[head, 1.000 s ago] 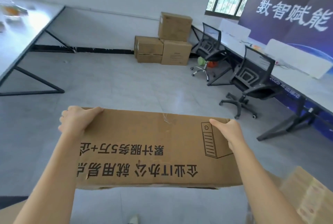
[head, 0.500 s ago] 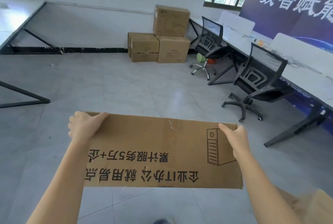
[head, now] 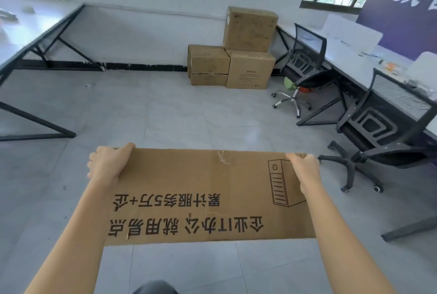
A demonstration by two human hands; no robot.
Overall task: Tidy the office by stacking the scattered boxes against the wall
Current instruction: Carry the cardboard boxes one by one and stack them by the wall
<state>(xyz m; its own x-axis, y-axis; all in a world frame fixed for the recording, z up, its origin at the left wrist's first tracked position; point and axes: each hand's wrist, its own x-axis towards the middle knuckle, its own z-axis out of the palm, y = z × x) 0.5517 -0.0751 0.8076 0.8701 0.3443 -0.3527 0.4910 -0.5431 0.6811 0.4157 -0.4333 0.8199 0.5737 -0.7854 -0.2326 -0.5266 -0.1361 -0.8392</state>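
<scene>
**Carrying a flat box toward the wall stack**

The left hand grips the far left corner of the cardboard box, fingers curled over its edge. The right hand grips the far right corner likewise. The box is held level, printed face up, above the floor. It is well apart from the stacked boxes at the floor's far edge, against the wall.

Assessment: transport step, placement not yet done.

Recommended: grip both corners evenly, pass left of the office chair, and set the box on the lower left pile, flush to the wall.
</scene>
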